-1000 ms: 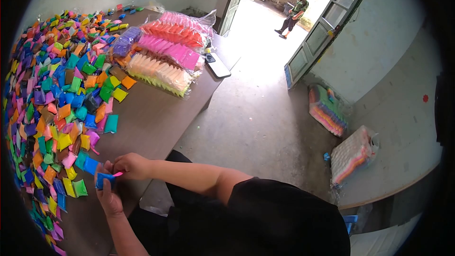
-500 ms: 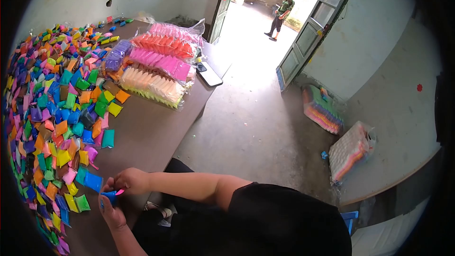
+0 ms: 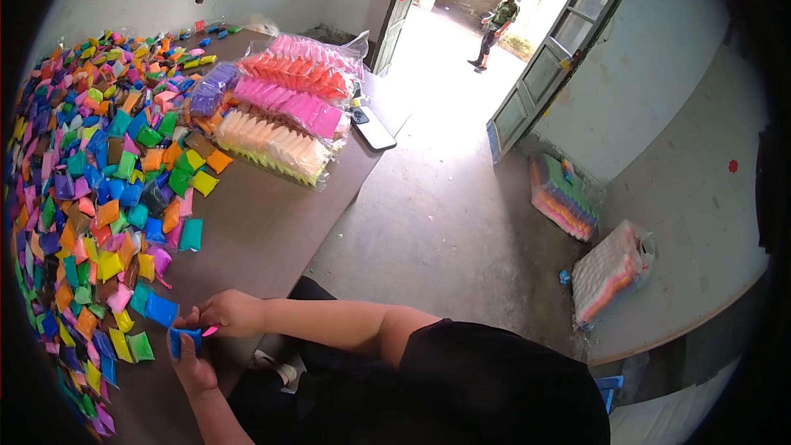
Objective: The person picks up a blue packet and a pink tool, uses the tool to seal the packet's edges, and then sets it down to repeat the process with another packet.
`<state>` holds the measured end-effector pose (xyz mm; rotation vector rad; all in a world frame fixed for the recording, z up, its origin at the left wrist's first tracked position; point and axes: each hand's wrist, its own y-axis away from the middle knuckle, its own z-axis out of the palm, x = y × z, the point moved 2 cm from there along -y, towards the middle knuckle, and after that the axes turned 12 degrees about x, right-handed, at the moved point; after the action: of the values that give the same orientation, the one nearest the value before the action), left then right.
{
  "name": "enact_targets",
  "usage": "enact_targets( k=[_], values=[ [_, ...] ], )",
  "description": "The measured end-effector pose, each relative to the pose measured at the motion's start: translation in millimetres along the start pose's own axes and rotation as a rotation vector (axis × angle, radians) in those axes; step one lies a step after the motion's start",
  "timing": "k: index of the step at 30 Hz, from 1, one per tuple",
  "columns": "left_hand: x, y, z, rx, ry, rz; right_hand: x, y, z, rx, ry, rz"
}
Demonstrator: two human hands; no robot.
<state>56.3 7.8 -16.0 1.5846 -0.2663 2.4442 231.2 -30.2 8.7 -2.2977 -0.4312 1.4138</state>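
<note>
My left hand (image 3: 196,369), low at the table's edge, grips a small blue packet (image 3: 175,343) with the thumb pressed on it. Just above it, my right hand (image 3: 231,313) has its fingers bent together at the packet's upper edge; what they pinch is too small to make out. A bright pink bit (image 3: 210,331) shows between the two hands. Another blue packet (image 3: 161,310) lies on the table beside the right fingertips. Many colourful packets (image 3: 109,264) are spread to the left of the hands.
Clear bags of sorted packets (image 3: 288,107) and a phone (image 3: 373,128) are on the brown table (image 3: 247,239). Packed bundles (image 3: 606,272) stand on the floor at the right. Beyond the open door (image 3: 560,49), a person (image 3: 499,23) stands outside.
The view has shifted slightly. The blue packet in my left hand is turned, showing more of its surface beside the thumb. Both hands remain close together.
</note>
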Motion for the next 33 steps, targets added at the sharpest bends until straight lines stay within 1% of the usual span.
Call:
enact_targets(
  k=[2,3,5,6,8,9,11,12,14,17,26,27,29,33],
  values=[
    [3.2,-0.8,3.6,0.024,0.178,-0.112,2.4,-0.7,0.7,-0.031,0.031,0.016],
    [3.2,-2.3,1.7,0.024,0.178,-0.11,4.6,-0.7,1.6,-0.032,0.031,0.015],
    [2.0,-6.0,-4.5,0.015,0.304,-0.207,7.6,0.6,4.7,-0.025,0.072,-0.027],
    [3.5,-5.9,-5.3,0.016,0.3,-0.208,7.7,1.3,5.2,-0.024,0.068,-0.027],
    [7.5,-6.8,-2.7,-0.073,0.391,-0.243,8.3,1.7,5.2,-0.016,0.089,-0.025],
    [11.0,-3.8,5.2,-0.074,0.39,-0.243,7.5,1.4,4.2,-0.015,0.088,-0.025],
    [21.3,5.6,24.8,-0.075,0.191,-0.008,6.3,0.8,3.1,-0.07,0.113,0.016],
    [19.6,5.5,22.6,-0.075,0.19,-0.007,7.4,0.9,3.4,-0.069,0.113,0.016],
    [11.2,3.9,11.9,-0.013,0.099,-0.019,9.6,1.4,5.0,-0.096,0.135,-0.007],
    [3.4,-1.1,0.9,-0.004,0.106,-0.047,6.0,0.1,3.9,-0.081,0.115,-0.029],
    [3.8,-1.3,-0.2,0.075,0.112,-0.099,7.5,1.6,6.7,-0.049,0.077,-0.011],
    [4.1,-1.7,-1.3,0.076,0.112,-0.099,6.6,1.5,6.3,-0.05,0.077,-0.011],
    [3.9,-2.7,-2.6,0.053,0.236,-0.188,5.7,1.2,5.1,-0.069,0.075,0.013],
    [11.4,2.9,9.7,0.006,0.246,-0.16,6.9,2.4,5.7,-0.043,0.097,-0.023]
  ],
)
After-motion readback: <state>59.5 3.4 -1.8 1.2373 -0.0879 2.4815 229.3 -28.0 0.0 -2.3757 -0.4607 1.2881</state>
